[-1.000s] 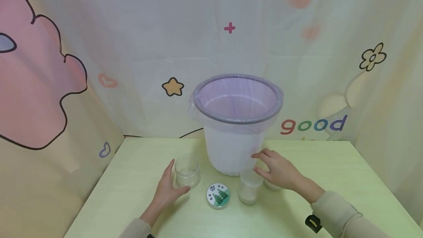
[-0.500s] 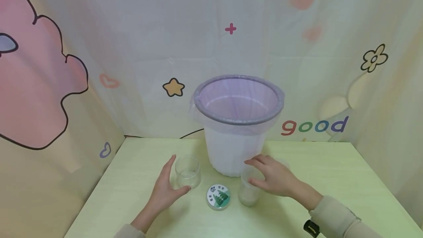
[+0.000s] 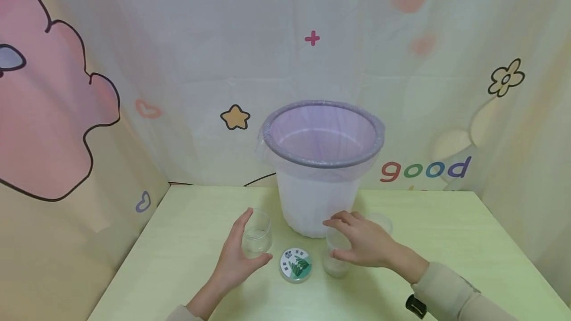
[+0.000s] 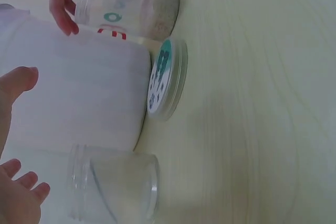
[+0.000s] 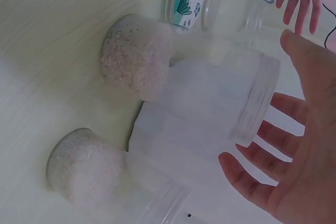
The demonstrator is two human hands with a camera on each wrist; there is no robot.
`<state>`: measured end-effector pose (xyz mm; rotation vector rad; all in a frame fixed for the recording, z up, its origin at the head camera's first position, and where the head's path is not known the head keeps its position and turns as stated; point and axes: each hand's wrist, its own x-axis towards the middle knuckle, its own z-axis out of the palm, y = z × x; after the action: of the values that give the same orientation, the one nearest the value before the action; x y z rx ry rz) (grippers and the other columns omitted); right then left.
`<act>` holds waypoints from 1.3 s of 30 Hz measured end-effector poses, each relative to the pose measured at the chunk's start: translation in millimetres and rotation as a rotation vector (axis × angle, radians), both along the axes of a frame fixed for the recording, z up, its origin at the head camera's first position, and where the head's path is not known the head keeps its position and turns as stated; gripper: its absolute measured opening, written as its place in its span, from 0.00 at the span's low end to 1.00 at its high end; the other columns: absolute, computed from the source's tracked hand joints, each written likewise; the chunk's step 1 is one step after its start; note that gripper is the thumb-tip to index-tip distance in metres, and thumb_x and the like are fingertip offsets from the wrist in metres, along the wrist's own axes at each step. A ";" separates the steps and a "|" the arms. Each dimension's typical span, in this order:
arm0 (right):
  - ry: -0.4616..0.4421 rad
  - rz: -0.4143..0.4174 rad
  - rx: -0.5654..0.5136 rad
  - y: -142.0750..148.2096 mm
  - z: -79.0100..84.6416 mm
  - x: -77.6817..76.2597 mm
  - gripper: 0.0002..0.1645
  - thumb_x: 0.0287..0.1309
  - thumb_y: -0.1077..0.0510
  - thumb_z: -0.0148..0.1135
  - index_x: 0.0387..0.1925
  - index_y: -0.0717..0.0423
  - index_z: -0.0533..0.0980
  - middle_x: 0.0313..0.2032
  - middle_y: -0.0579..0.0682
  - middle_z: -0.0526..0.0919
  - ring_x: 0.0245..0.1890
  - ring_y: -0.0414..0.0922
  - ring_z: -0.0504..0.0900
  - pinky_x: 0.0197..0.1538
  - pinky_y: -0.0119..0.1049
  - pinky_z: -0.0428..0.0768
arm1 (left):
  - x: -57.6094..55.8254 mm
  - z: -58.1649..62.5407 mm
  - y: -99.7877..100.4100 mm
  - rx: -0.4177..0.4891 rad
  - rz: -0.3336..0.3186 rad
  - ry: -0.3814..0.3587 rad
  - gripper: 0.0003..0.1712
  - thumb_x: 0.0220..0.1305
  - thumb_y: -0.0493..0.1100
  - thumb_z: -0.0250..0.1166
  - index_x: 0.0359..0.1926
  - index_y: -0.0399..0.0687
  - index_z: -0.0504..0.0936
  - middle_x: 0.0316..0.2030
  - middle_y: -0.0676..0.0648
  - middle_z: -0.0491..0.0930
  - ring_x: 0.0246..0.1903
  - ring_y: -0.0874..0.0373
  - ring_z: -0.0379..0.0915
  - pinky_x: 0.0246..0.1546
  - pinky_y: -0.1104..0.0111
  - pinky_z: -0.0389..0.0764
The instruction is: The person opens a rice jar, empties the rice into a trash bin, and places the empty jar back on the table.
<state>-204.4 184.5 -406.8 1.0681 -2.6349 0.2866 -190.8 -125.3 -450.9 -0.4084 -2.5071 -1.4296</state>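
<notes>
My left hand [image 3: 234, 256] is spread beside a short clear jar [image 3: 259, 236] with nothing visible in it. In the left wrist view, that jar [image 4: 118, 184] stands apart from the fingertips. My right hand [image 3: 372, 244] hovers over the top of a tall clear jar [image 3: 335, 265], fingers loosely bent. In the right wrist view, pale pinkish grains [image 5: 134, 59] fill the bottom of this jar; the fingers are near its rim without closing round it. A round lid [image 3: 296, 265] with green leaves printed on it lies between the two hands.
A white bin [image 3: 312, 197] with a lilac liner stands behind the jars. A second jar [image 3: 381, 222] of similar grains [image 5: 86, 169] is to the right, partly behind my right hand. A printed curtain [image 3: 290, 73] hangs behind the pale yellow table [image 3: 446, 241].
My right hand has moved left and slightly down, from beside the second jar to over the tall jar. My left hand has shifted slightly right, toward the short jar.
</notes>
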 end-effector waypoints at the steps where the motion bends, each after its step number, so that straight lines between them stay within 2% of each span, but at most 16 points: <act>1: -0.002 0.003 0.003 -0.5 0.4 0.1 0.32 0.48 0.43 0.65 0.54 0.52 0.72 0.49 0.50 0.74 0.48 0.49 0.74 0.41 0.42 0.78 | 0.5 -0.5 2.5 0.010 -0.001 0.002 0.60 0.37 0.40 0.77 0.69 0.66 0.52 0.68 0.55 0.55 0.66 0.51 0.53 0.60 0.46 0.60; 5: -0.023 0.002 0.019 -2.5 0.7 0.2 0.33 0.47 0.43 0.65 0.54 0.52 0.72 0.49 0.50 0.74 0.47 0.49 0.75 0.39 0.41 0.79 | 2.9 -4.7 13.3 0.040 -0.014 0.022 0.58 0.38 0.40 0.77 0.68 0.64 0.54 0.66 0.53 0.58 0.64 0.53 0.57 0.61 0.54 0.63; 10: -0.056 -0.015 0.033 -6.2 0.2 0.9 0.34 0.45 0.43 0.66 0.54 0.51 0.72 0.49 0.50 0.74 0.45 0.50 0.75 0.36 0.42 0.79 | 6.1 -15.8 27.0 0.045 -0.059 0.049 0.57 0.38 0.41 0.77 0.68 0.60 0.54 0.65 0.51 0.60 0.64 0.55 0.57 0.61 0.59 0.64; 14: -0.071 -0.020 0.042 -8.7 0.8 2.2 0.34 0.44 0.44 0.67 0.53 0.51 0.73 0.48 0.50 0.75 0.43 0.50 0.75 0.32 0.41 0.78 | 7.7 -27.6 37.6 0.065 -0.096 0.025 0.56 0.39 0.41 0.76 0.68 0.62 0.54 0.65 0.53 0.60 0.64 0.57 0.57 0.61 0.60 0.63; 20: -0.089 -0.040 0.068 -10.7 1.2 2.7 0.30 0.44 0.45 0.68 0.50 0.50 0.74 0.45 0.48 0.75 0.40 0.48 0.75 0.25 0.35 0.75 | 13.1 -43.1 50.4 0.074 -0.159 -0.008 0.54 0.41 0.44 0.75 0.68 0.63 0.54 0.65 0.55 0.60 0.64 0.52 0.58 0.60 0.56 0.65; 25: -0.078 -0.040 0.069 -10.5 0.5 1.2 0.29 0.43 0.46 0.69 0.49 0.50 0.74 0.43 0.48 0.75 0.38 0.48 0.75 0.23 0.34 0.74 | 15.0 -45.4 57.4 0.089 -0.178 -0.016 0.55 0.40 0.42 0.75 0.68 0.60 0.54 0.64 0.53 0.61 0.63 0.49 0.58 0.58 0.54 0.66; 31: -0.076 -0.039 0.068 -11.3 1.4 1.0 0.28 0.43 0.47 0.70 0.47 0.51 0.74 0.42 0.47 0.75 0.38 0.49 0.75 0.25 0.36 0.76 | 16.7 -46.7 63.4 0.085 -0.176 -0.063 0.55 0.40 0.44 0.75 0.68 0.59 0.54 0.64 0.48 0.62 0.62 0.48 0.60 0.57 0.52 0.67; 39: -0.077 -0.036 0.068 -12.8 4.9 1.5 0.27 0.42 0.48 0.71 0.45 0.52 0.75 0.40 0.48 0.76 0.37 0.49 0.76 0.27 0.38 0.76 | 16.0 -51.4 68.8 0.097 -0.175 -0.114 0.55 0.41 0.46 0.75 0.68 0.61 0.53 0.63 0.43 0.63 0.58 0.46 0.64 0.53 0.51 0.69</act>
<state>-202.8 171.7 -401.9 1.0492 -2.7474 0.2369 -174.8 -56.5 -502.3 -0.5541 -2.5296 -1.6774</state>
